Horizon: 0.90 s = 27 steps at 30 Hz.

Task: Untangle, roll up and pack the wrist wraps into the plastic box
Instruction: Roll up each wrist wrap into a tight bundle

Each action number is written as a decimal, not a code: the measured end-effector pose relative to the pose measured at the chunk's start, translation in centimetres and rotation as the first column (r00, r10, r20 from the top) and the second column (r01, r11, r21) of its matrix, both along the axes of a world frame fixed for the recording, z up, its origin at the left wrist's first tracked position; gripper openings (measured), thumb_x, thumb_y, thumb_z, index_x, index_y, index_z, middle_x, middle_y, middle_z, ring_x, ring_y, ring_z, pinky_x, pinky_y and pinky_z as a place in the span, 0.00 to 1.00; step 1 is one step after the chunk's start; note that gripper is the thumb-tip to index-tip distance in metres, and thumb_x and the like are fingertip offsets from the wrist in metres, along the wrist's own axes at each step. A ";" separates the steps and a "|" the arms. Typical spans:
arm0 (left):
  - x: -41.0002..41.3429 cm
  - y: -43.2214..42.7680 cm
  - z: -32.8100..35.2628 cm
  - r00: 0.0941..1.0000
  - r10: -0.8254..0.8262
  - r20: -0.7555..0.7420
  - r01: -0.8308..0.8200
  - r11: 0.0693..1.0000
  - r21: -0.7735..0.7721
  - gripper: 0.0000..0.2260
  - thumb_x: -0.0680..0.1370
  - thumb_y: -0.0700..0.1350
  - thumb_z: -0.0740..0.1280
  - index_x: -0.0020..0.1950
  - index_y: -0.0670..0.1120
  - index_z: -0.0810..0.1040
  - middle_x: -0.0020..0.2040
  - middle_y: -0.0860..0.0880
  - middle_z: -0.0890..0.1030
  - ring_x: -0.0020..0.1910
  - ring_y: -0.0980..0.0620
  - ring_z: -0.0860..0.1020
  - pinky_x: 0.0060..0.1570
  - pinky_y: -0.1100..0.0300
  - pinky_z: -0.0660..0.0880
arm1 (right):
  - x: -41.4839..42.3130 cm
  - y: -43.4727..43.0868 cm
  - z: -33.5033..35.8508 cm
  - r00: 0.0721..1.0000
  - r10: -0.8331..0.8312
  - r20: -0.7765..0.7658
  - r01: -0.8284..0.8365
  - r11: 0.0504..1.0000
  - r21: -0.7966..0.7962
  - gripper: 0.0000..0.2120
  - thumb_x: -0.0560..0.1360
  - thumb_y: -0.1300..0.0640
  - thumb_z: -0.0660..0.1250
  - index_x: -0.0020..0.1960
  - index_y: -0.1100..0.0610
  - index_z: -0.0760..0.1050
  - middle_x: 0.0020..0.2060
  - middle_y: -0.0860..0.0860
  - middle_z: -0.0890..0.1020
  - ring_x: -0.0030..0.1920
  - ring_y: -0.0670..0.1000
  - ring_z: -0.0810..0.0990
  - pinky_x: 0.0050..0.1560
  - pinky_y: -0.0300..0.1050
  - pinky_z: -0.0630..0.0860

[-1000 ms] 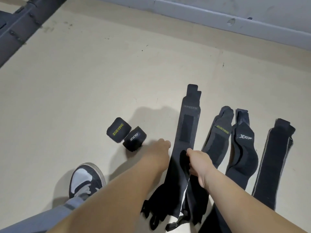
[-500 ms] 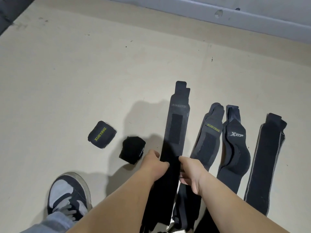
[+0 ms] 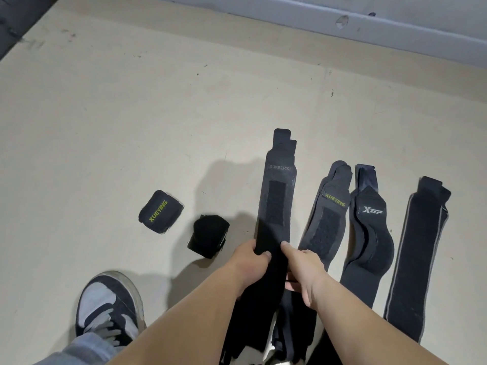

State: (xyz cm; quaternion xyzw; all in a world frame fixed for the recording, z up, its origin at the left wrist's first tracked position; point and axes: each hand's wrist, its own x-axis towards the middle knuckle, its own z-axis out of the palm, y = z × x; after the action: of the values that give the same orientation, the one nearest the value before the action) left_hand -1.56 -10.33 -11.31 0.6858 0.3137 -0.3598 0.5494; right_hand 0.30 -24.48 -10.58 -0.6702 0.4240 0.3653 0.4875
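Both hands' fingers (image 3: 263,255) apparently pinch the BOKEERSI wrap (image 3: 276,201).

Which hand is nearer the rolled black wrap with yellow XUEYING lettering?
Left. The left hand grips the long BOKEERSI wrap right of the rolled XUEYING wrap; the right hand is farther right.

I see four wraps flat on floor, side by side: BOKEERSI wrap (image 3: 276,196) leftmost, XUEYING wrap (image 3: 328,214), XTEP wrap (image 3: 369,233), plain wrap (image 3: 416,248) rightmost. Two rolled: XUEYING roll (image 3: 160,211), black roll (image 3: 209,236) beside it.
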 end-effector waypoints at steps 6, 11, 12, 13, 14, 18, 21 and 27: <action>1.3 -0.5 3.8 0.994 0.086 0.060 -0.080 0.992 -0.093 0.05 0.83 0.46 0.65 0.57 0.50 0.80 0.52 0.48 0.86 0.52 0.48 0.84 0.61 0.48 0.82 | 0.8 0.6 2.2 0.990 -0.090 -0.109 0.113 0.968 0.225 0.25 0.81 0.36 0.65 0.63 0.55 0.82 0.52 0.58 0.89 0.53 0.62 0.88 0.60 0.60 0.84; 2.1 0.0 9.2 0.979 0.155 0.136 -0.120 0.965 -0.234 0.09 0.81 0.45 0.68 0.61 0.51 0.81 0.55 0.49 0.87 0.56 0.46 0.86 0.62 0.47 0.81 | 2.5 1.1 7.9 0.985 -0.138 0.102 0.105 0.956 0.272 0.17 0.85 0.44 0.62 0.66 0.54 0.79 0.54 0.59 0.88 0.53 0.63 0.88 0.56 0.64 0.84; 2.2 0.0 10.4 0.976 0.161 0.148 -0.117 0.956 -0.270 0.11 0.81 0.44 0.69 0.63 0.51 0.81 0.56 0.48 0.88 0.56 0.46 0.86 0.62 0.45 0.82 | 3.1 1.3 9.7 0.979 -0.124 0.162 0.079 0.963 0.258 0.16 0.86 0.45 0.62 0.65 0.54 0.79 0.53 0.58 0.88 0.52 0.62 0.88 0.54 0.62 0.85; 2.4 0.0 11.8 0.972 0.177 0.151 -0.122 0.941 -0.314 0.13 0.80 0.44 0.69 0.65 0.51 0.81 0.56 0.47 0.88 0.56 0.45 0.87 0.62 0.44 0.82 | 3.7 1.5 11.5 0.972 -0.109 0.209 0.055 0.968 0.247 0.15 0.86 0.46 0.62 0.65 0.54 0.79 0.53 0.58 0.88 0.51 0.62 0.88 0.50 0.59 0.86; 2.6 0.1 13.3 0.970 0.186 0.153 -0.122 0.928 -0.353 0.14 0.80 0.43 0.69 0.66 0.50 0.82 0.56 0.46 0.88 0.56 0.44 0.87 0.63 0.43 0.82 | 4.3 1.8 13.5 0.962 -0.106 0.250 0.042 0.968 0.246 0.15 0.86 0.47 0.61 0.64 0.54 0.79 0.53 0.59 0.87 0.51 0.61 0.88 0.46 0.55 0.85; 3.2 0.8 21.0 0.969 0.061 0.241 0.023 0.943 -0.332 0.10 0.81 0.44 0.70 0.62 0.47 0.84 0.54 0.45 0.89 0.54 0.46 0.87 0.57 0.53 0.81 | 5.4 1.9 21.7 0.930 -0.146 0.337 0.055 0.963 0.263 0.14 0.86 0.47 0.62 0.62 0.57 0.77 0.53 0.59 0.85 0.49 0.60 0.86 0.46 0.54 0.83; 3.1 1.1 27.1 0.935 -0.109 0.336 0.206 0.941 -0.268 0.12 0.81 0.43 0.71 0.64 0.49 0.83 0.56 0.48 0.89 0.57 0.47 0.87 0.60 0.52 0.81 | 5.4 1.2 27.6 0.900 -0.257 0.352 0.127 0.927 0.353 0.19 0.86 0.44 0.62 0.59 0.59 0.79 0.53 0.60 0.86 0.46 0.59 0.86 0.41 0.51 0.81; 0.2 0.8 37.4 0.851 -0.246 0.465 0.392 0.885 -0.249 0.11 0.83 0.43 0.70 0.66 0.47 0.82 0.59 0.46 0.88 0.61 0.44 0.85 0.64 0.49 0.80 | 4.2 -1.9 40.0 0.762 -0.407 0.503 0.129 0.858 0.498 0.14 0.85 0.49 0.62 0.55 0.58 0.81 0.43 0.54 0.86 0.43 0.56 0.84 0.44 0.52 0.83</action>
State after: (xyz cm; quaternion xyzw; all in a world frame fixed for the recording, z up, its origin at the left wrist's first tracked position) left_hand -1.39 -9.56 26.11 0.6862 0.0021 -0.3391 0.6436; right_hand 4.51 -26.35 29.46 -0.5542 0.2518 0.1469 0.7797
